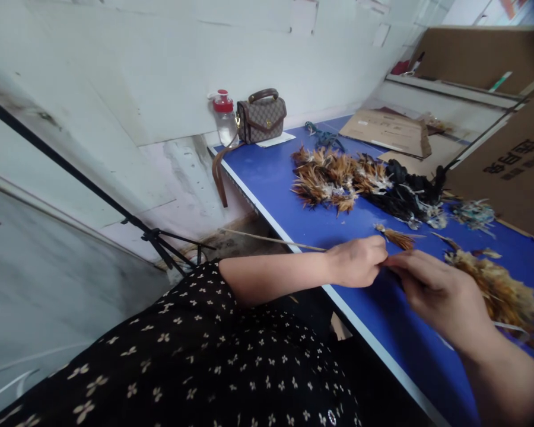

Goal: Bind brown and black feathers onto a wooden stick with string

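pale wall [160,71], blue table [267,172] and a close two-handed grip

the wall rises beyond the grip and stretches off to its left. the table spreads under and past the grip, its white edge running beneath the left forearm. black clothing with small pale motifs [182,338] fills the near side, below and left of the grip. a printed cardboard box [511,160] stands beyond the grip to the right, and a flattened cardboard piece [387,130] lies farther back.

a brown feather heap [324,175] sits beyond the grip, slightly left; a black feather heap [404,190] adjoins it on the right. a golden feather heap [502,290] lies right of the grip, just beside the right hand [445,290]. that hand is pinched narrow, its fingertips meeting those of the left hand [356,261], which is curled closed. what lies between the right fingertips is hidden, so i cannot tell.

well beyond the grip, to the left, a patterned handbag [262,121] stands beside a red-capped bottle [225,121].

a small feather bundle [396,236] rests on the table just past the grip. thinnest of all, a tan strand [271,239] runs in from the left, held in the left hand.
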`<state>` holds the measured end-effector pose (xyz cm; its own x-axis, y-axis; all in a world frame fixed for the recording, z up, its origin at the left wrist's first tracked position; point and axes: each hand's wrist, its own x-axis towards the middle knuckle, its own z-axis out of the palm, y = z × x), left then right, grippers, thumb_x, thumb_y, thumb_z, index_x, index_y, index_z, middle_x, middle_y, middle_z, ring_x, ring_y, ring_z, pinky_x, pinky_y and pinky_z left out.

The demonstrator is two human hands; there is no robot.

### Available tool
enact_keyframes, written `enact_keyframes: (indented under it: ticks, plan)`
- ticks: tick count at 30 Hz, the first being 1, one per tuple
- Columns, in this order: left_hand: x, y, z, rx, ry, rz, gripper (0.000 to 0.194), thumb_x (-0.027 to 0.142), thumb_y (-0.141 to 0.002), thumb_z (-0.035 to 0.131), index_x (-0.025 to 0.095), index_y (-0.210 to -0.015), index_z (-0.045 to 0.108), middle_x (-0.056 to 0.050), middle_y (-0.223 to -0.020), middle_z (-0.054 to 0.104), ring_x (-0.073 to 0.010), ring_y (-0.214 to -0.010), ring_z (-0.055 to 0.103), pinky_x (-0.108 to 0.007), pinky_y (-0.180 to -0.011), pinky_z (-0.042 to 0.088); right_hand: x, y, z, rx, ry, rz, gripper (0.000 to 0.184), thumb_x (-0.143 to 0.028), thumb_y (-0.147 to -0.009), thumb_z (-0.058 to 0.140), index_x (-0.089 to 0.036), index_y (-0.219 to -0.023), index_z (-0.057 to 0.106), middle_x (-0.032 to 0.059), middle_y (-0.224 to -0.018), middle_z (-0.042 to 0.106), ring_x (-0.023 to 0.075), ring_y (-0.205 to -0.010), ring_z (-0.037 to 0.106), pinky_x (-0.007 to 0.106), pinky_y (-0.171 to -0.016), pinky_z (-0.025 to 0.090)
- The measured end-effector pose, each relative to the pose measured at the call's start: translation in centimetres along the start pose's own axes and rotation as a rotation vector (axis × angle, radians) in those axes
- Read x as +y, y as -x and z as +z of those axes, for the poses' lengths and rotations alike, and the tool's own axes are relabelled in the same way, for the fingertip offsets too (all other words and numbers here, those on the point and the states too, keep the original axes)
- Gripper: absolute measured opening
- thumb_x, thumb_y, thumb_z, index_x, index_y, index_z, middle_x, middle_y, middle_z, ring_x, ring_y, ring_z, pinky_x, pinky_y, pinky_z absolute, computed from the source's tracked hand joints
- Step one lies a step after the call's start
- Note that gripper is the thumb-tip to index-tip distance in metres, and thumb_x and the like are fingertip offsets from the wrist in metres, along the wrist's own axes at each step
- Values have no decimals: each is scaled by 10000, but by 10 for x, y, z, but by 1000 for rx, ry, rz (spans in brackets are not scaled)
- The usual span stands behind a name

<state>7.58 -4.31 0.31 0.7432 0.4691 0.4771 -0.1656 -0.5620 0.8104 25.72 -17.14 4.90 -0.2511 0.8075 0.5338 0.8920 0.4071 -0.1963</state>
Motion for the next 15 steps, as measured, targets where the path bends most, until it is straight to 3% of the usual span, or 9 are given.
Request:
enact_keyframes:
  ticks: [4, 9, 12, 15]
  plan:
    - [-4, 8, 8, -90, -159, 37, 187, 88, -948, 742, 217, -814, 758, -151, -1136, 752, -263, -1011, 759, -392, -990, 652, 29, -17, -6, -46, -119, 200, 216, -334, -1010, 681, -252, -1013, 881, 72, -980, 880, 233, -829, 827, 328, -801, 641]
    - [-10, 18, 13, -227, -442, 312, 314, 120, -1129, 522, 138, -1100, 833, -188, -1333, 778, -275, -1268, 784, -386, -1070, 659, 55, -25, 3, -201, -325, 425, 488, -713, -903, 804, -231, -893, 884, 118, -936, 871, 290, -855, 809, 406, -885, 653]
    - [-12, 18, 11, -285, -585, 436, 341, 117, -1147, 509, 140, -1184, 847, -176, -1402, 788, -248, -1234, 796, -374, -1132, 634, 58, -25, 10, -279, -371, 512, 575, -783, -848, 836, -216, -916, 901, 134, -984, 883, 300, -886, 811, 423, -922, 644]
    - [-17, 16, 8, -334, -612, 489, 335, 61, -1103, 540, 139, -1193, 853, -157, -1341, 811, -228, -1166, 802, -345, -1121, 628, 61, -25, 9, -318, -365, 555, 650, -848, -799, 850, -215, -929, 920, 139, -1000, 892, 313, -899, 816, 431, -918, 632]
